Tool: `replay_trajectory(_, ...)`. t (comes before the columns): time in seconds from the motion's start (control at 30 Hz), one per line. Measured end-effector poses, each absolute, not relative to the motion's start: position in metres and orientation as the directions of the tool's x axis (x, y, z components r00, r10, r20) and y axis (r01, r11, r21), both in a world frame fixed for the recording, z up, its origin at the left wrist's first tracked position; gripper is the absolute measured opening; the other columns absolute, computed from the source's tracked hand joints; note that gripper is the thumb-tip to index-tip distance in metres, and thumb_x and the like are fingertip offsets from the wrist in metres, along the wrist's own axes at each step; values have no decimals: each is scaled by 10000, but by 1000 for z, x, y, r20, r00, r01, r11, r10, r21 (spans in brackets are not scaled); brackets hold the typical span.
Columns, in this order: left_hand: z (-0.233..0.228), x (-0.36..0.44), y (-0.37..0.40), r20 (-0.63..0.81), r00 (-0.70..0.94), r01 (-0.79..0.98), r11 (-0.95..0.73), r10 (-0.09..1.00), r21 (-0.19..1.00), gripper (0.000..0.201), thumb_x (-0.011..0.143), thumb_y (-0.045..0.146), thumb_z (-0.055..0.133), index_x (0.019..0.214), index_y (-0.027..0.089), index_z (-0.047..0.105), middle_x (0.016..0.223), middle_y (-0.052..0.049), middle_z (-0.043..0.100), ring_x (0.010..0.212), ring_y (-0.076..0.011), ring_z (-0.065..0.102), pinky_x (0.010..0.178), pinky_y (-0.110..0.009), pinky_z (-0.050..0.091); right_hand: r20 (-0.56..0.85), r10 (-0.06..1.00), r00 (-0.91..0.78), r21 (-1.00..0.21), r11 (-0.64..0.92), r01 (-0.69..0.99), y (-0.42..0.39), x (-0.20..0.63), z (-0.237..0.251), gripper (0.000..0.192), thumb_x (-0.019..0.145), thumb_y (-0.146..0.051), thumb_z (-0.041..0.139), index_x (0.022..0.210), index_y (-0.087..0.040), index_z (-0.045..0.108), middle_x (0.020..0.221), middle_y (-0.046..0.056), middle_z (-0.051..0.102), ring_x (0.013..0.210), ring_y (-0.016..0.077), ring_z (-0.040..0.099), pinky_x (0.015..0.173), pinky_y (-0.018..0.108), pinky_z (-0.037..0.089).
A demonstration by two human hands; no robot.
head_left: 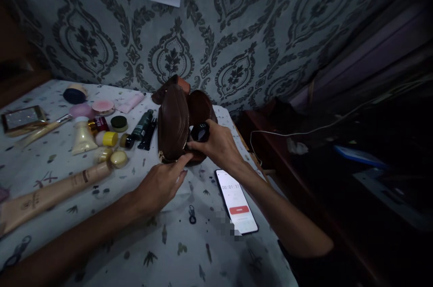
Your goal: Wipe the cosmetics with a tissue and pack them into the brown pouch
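A patterned wall (172,30) is rising behind a table (182,260). Near the table's far edge, a brown bag (173,120) is standing unzipped. The left hand (160,187) is extending its index finger to the bag's lower edge, thumb standing apart. The right hand (219,142) is bending at the bag's open mouth, thumb and fingers pinching. A lit phone (238,201) is displaying 00:01:37 beside the right forearm. A beige tube (61,190) is lying leftward. A black case (200,132) is sitting within the right-hand pinch.
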State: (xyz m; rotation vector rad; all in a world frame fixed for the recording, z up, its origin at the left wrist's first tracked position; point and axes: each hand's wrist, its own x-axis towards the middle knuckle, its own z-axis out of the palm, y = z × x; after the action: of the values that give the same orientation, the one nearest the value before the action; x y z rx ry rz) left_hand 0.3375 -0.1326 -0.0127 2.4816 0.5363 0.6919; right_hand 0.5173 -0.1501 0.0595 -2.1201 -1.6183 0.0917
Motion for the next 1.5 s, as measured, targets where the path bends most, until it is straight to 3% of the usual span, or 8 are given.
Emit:
replay_trajectory(0.23,-15,335,-131,359,803,220,-797,476,563,460,955,175,397,1414,207,399,897,-62,728,711,-190,694,650,-277,528,153,959,240,-279,-191,941,-149,510,61,446,725,-322,754,1091,-205,527,842,21,693,794,229,653,617,257,364)
replay_trajectory(0.37,-16,334,-129,360,807,208,-795,469,569,435,953,173,392,1387,188,429,826,-53,712,651,-182,676,633,-273,523,70,967,247,-201,-229,953,-148,507,65,358,810,-347,675,1095,-164,558,909,97,719,860,269,674,654,283,403)
replay_trajectory(0.53,-15,333,-128,340,816,225,-798,468,559,442,958,181,390,1399,182,415,782,-34,697,631,-171,669,623,-254,511,18,969,248,-159,-242,957,-144,507,67,481,841,-330,633,1249,-96,533,1047,189,712,1036,329,660,784,338,461)
replay_trajectory(0.87,-18,332,-127,336,822,229,-806,461,546,441,953,182,387,1392,169,424,785,-39,708,609,-169,655,603,-254,506,-3,974,228,-79,-227,971,-142,506,59,372,847,-367,615,1148,-151,582,1011,150,731,938,285,690,717,323,469)
replay_trajectory(1.1,-14,333,-130,311,811,267,-786,496,557,456,941,192,400,1396,189,437,889,-64,740,677,-187,685,624,-258,499,20,976,218,-86,-215,973,-141,505,60,345,826,-335,629,1099,-128,590,987,176,731,933,313,694,701,337,471)
replay_trajectory(1.3,-1,332,-123,299,798,310,-782,523,540,449,966,270,378,1401,191,457,702,-7,667,555,-168,614,562,-242,450,-23,987,159,-209,-161,965,-145,516,70,348,838,-355,650,1098,-124,629,1040,154,722,991,289,676,732,304,459)
replay_trajectory(1.4,13,334,-111,291,798,345,-796,528,497,462,973,283,380,1420,179,429,653,9,633,548,-168,611,541,-232,415,13,990,139,-265,-131,955,-148,525,80,299,876,-280,598,1127,-122,638,1041,133,725,1000,247,672,769,278,455)
replay_trajectory(1.5,32,343,-102,187,814,469,-813,549,345,469,977,258,388,1435,160,408,627,5,633,563,-192,635,549,-247,412,68,989,130,-282,-106,954,-145,531,93,292,918,-176,479,1149,-112,646,1076,131,725,1049,228,660,834,269,447)
